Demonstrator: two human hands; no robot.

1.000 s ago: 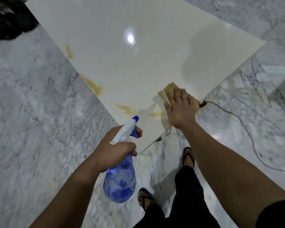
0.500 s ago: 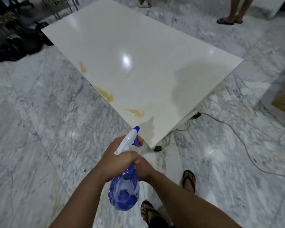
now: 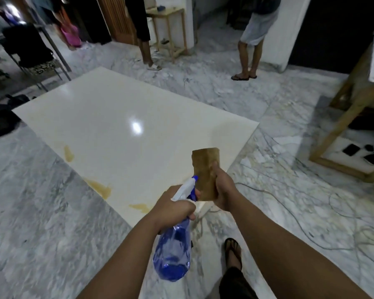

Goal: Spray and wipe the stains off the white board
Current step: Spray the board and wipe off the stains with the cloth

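three yellow stains [image 3: 98,186] still sit on the white board [image 3: 138,130], strung along its left edge: one further up the edge, a bigger one lower down, and the nearest one just ahead of the left hand [image 3: 173,209]. the board lies flat on the marble floor [image 3: 41,212], long axis running from the near corner away and to the left, so the stain line follows that same edge. left hand is wrapped tight around the neck of the spray bottle [image 3: 174,251], a finger on the blue trigger, nozzle aimed forward over the near corner; blue liquid shows in the bottom. right hand [image 3: 224,190] is closed on a folded brown cloth [image 3: 205,173], held upright in the air above the near corner, not touching the board. key relation: all remaining stains lie forward and left of both hands, and the left hand with the bottle is the nearer one; closest stain is just beside its knuckles. so my read is spray comes next, nozzle needs to swing left and tilt down along the edge, then the cloth has to cross over from the right. risk: overspray onto the floor, since the stains hug the edge. cables [image 3: 289,203] lie on the floor to the right, near the person's sandalled foot [image 3: 232,249]. two bystanders stand at the far side, well apart from the board.
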